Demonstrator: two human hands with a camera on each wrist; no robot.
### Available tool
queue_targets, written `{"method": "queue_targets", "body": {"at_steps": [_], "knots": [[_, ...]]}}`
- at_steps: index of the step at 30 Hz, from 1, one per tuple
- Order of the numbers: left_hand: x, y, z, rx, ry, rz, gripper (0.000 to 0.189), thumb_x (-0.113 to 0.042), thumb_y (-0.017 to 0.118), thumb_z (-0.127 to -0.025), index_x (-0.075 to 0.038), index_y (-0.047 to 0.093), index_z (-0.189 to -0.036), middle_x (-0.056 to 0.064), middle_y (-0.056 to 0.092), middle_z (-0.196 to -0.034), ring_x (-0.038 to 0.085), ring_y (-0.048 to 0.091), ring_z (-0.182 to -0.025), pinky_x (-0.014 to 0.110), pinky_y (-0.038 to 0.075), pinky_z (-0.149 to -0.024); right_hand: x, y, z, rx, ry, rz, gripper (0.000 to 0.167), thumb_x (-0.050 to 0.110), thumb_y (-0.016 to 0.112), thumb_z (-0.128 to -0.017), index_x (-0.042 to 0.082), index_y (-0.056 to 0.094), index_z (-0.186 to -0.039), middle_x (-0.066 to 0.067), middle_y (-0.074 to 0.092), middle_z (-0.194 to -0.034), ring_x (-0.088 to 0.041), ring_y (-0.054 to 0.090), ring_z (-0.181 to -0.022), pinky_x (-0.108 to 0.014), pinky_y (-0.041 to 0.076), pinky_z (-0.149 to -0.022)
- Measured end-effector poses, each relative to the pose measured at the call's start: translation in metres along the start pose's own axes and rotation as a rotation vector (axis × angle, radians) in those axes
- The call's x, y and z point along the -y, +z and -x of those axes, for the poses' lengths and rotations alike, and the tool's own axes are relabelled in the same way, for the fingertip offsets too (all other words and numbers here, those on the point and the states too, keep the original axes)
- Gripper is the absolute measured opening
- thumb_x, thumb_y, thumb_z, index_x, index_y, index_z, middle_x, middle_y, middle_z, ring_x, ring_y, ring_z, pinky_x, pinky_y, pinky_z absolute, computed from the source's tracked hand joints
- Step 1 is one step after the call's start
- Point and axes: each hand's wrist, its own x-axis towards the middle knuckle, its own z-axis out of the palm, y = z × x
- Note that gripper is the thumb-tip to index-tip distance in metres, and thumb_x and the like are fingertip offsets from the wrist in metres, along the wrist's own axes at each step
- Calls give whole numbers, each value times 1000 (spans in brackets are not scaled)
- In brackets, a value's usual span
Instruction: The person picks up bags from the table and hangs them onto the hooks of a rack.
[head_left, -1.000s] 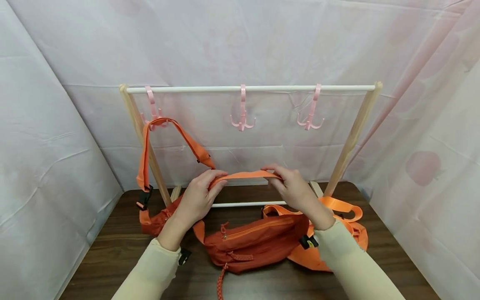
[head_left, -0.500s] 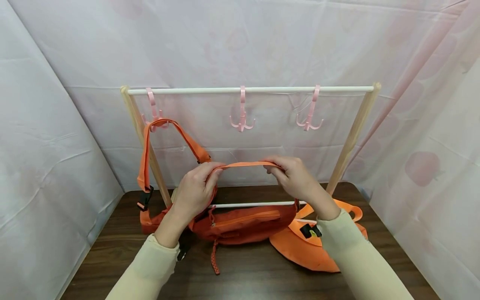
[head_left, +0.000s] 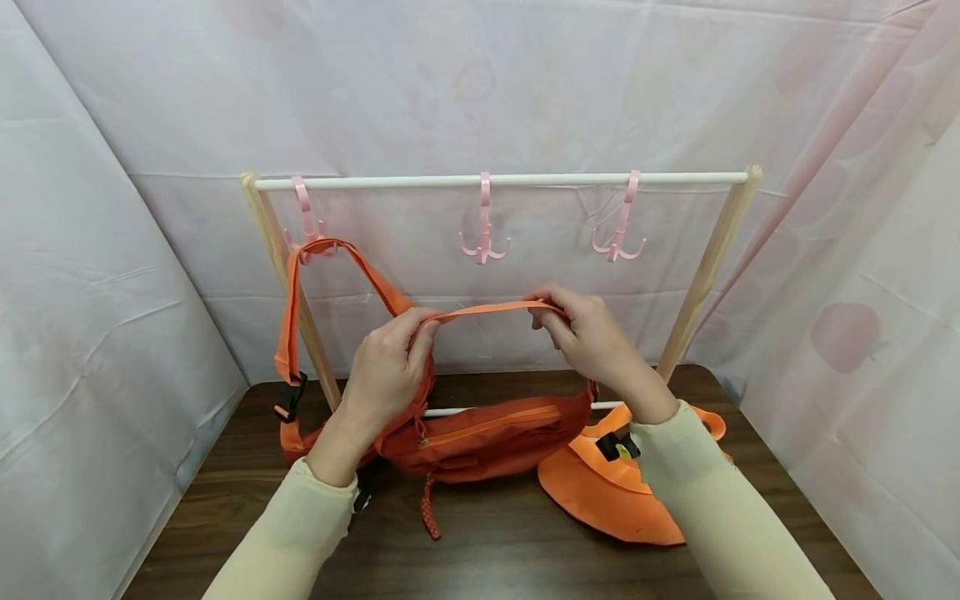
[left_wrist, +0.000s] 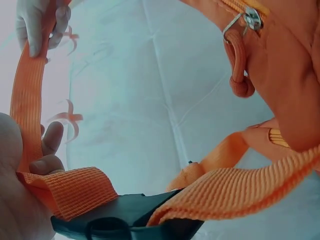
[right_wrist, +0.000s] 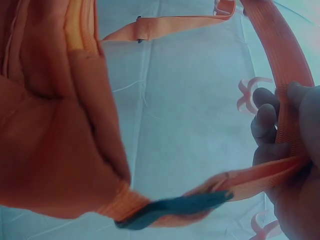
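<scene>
While both hands pinch the strap (head_left: 487, 310), it runs taut and roughly level, long axis left to right, between them: left hand (head_left: 390, 367) w/ thumb and fingers clamped on its left end, right hand (head_left: 588, 342) doing the same on the right end. Below hangs the red-orange bag (head_left: 487, 437), lifted clear of the table (head_left: 495, 558), zip side facing the person, long axis also left-right, pull cord (head_left: 427, 517) dangling. It sits in front of the rack's lower rail, under the middle hook (head_left: 484, 242).

Progress, as I judge it: one bag's strap (head_left: 330, 246) already on the left hook (head_left: 303, 218); this one is raised but not hooked yet; a lighter orange bag (head_left: 600, 492) lies on the table at right, right hook (head_left: 621, 242) bare. Approx. a third done.
</scene>
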Motion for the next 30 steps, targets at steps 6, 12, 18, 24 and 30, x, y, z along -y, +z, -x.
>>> {"method": "queue_targets", "body": {"at_steps": [6,12,18,24,30], "knots": [[-4,-1,-4,-41,-13,-7,17,-19,61,-110,-6,71,-115,1,59,-76,15,49,-60,35,42,-54,2,-3,-5,-46,-17,11,14,2,60,-108,9,69,-115,2,70,-87,-11,53,-57,-28,45,-50],[-8,-3,-9,-72,-26,-13,18,-19,60,-110,-4,68,-114,4,66,-82,16,55,-62,35,44,-53,3,-5,-13,-97,-44,13,11,7,63,-108,7,72,-114,2,70,-86,-11,54,-58,-26,45,-51],[-10,-5,-14,-91,-12,11,16,-16,59,-111,-2,66,-113,6,70,-90,16,58,-67,34,47,-55,3,-7,-20,-141,-59,32,12,9,62,-108,7,72,-115,-2,71,-88,-11,55,-60,-27,47,-55],[-11,-6,-21,-127,7,3,14,-14,58,-111,-2,65,-113,6,70,-92,16,54,-66,34,46,-56,6,-9,-31,-191,-73,62,13,9,60,-109,5,72,-113,-5,71,-90,-12,56,-61,-31,49,-59],[-14,-9,-29,-148,-5,-26,15,-16,57,-112,-2,64,-113,6,69,-90,17,50,-61,34,42,-53,8,-11,-47,-217,-45,86,17,16,57,-112,5,71,-112,-5,69,-89,-13,56,-62,-33,48,-58]]}}
